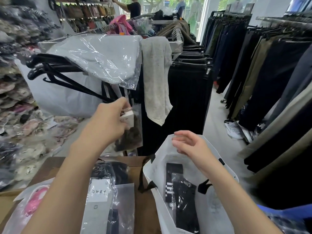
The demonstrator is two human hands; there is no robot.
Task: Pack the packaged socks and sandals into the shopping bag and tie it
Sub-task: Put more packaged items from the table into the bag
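Observation:
My left hand (109, 122) grips the white card top of a clear packet of brown socks (130, 132), held in the air above the cardboard box. My right hand (189, 145) holds the far rim of the white shopping bag (157, 174), keeping its mouth wide. Inside the bag lie a black sock pack with white stripes (173, 181) and a second black sock pack (185, 200). On the box lie a grey carded sock pack (99, 198), a frosted packet (123, 206) and pink sandals in plastic (33, 201).
The cardboard box (145, 208) fills the lower left. A rack of dark trousers (185, 98) with a grey cloth (157, 78) stands straight ahead. Black hangers (59, 73) jut from the left. Bagged goods pile along the left wall; more trouser racks line the right aisle.

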